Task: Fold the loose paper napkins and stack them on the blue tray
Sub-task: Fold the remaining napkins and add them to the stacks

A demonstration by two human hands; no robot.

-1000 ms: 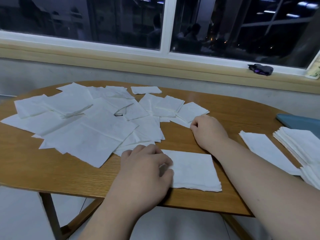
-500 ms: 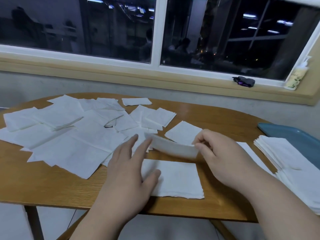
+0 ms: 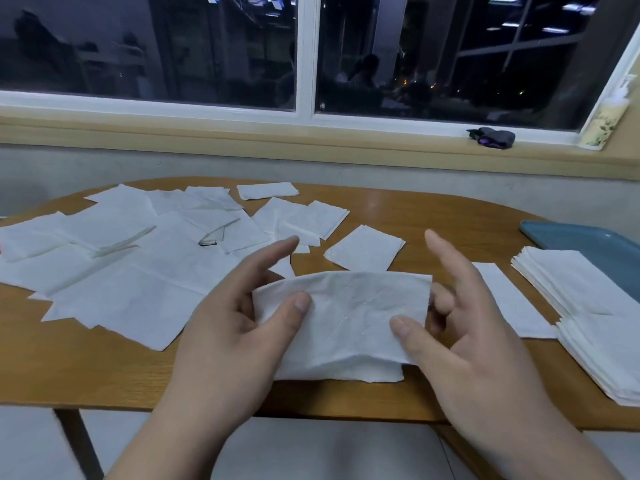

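A white paper napkin (image 3: 349,306) is lifted just above the table's front edge, held at both ends. My left hand (image 3: 239,327) pinches its left end between thumb and fingers. My right hand (image 3: 460,334) pinches its right end, with the forefinger raised. Under it lies another folded napkin (image 3: 346,374) flat on the wooden table (image 3: 104,375). Several loose napkins (image 3: 138,258) are spread over the table's left half. At the far right the blue tray (image 3: 585,240) bears a stack of folded napkins (image 3: 588,313).
A single folded napkin (image 3: 365,249) lies behind my hands, and a long folded one (image 3: 512,299) lies beside the stack. The window sill behind the table carries a small dark object (image 3: 491,137) and a bottle (image 3: 609,116).
Both hands have picked up a napkin from the pile and brought it toward me, over the folded one on the table. My left hand left that folded napkin and took the new one's left end.
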